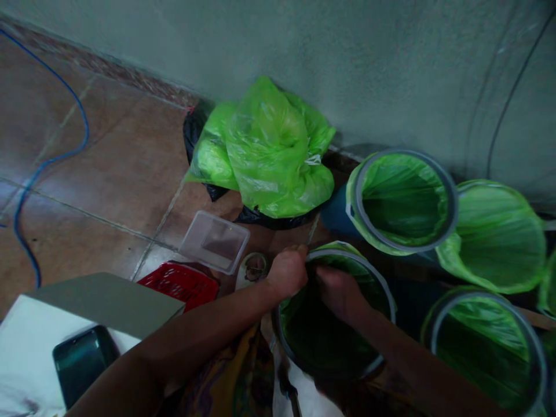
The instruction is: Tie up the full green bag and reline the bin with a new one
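In front of me stands a round bin with a grey rim, lined with a green trash bag folded over its edge. My left hand is closed on the bag at the rim's left side. My right hand reaches inside the opening, its fingers closed against the liner just below the same part of the rim. The fingertips of the right hand are partly hidden in shadow. Dark shade covers the bottom of the bin.
More green-lined bins stand to the right. Filled green bags lean on the wall over black ones. A clear plastic container, a red basket, a white box with a phone, and a blue cable lie left.
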Demonstrator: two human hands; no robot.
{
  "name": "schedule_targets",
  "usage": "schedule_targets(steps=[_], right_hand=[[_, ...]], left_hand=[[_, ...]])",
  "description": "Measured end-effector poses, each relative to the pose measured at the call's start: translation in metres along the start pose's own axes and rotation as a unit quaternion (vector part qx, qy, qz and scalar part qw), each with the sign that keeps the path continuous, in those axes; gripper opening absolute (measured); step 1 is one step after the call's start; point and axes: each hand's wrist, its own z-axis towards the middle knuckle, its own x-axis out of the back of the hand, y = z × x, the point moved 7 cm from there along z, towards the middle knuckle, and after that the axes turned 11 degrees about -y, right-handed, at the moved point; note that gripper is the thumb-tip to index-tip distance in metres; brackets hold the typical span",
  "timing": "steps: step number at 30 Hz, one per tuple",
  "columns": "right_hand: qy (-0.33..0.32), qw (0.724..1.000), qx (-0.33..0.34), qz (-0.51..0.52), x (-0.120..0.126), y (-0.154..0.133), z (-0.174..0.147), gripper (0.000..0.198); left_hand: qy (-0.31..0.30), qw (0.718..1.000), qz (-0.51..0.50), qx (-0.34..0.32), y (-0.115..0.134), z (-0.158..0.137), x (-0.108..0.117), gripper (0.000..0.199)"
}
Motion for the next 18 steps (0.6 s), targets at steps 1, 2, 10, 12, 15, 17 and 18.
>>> schedule_targets(steps=[1, 2, 10, 12, 15, 17, 18], right_hand=[[0.02, 1.0, 0.016, -0.004, 0.011, -0.003, 0.001, 0.029], [0.051, 0.998, 0.029, -0.011, 0.024, -0.004, 0.002, 0.031], [0.045, 0.989, 0.072, -0.119, 0.034, 0.006, 0.04, 0.036], [0.009, 0.989, 0.061, -0.134, 0.026, 0.007, 0.047, 0.038], [-0.04, 0.988, 0.063, -0.132, 0.023, 0.004, 0.048, 0.039], [-0.054, 0.99, 0.038, -0.123, 0.026, 0.008, 0.04, 0.038], [-0.049, 0.992, 0.006, -0.118, 0.029, 0.014, 0.033, 0.039]], left_hand=[[0.004, 1.0, -0.002, -0.001, 0.0, 0.0, 0.0, 0.03], [0.008, 1.0, -0.002, -0.002, 0.0, 0.0, -0.001, 0.03], [0.011, 1.0, 0.021, 0.009, -0.001, 0.002, 0.006, 0.037], [0.013, 0.999, 0.03, 0.02, -0.002, 0.001, 0.007, 0.04], [-0.001, 0.998, 0.051, 0.048, -0.001, -0.003, 0.007, 0.042], [-0.021, 0.995, 0.075, 0.068, 0.004, -0.007, 0.008, 0.044], [-0.028, 0.993, 0.09, 0.075, 0.007, -0.009, 0.012, 0.046]])
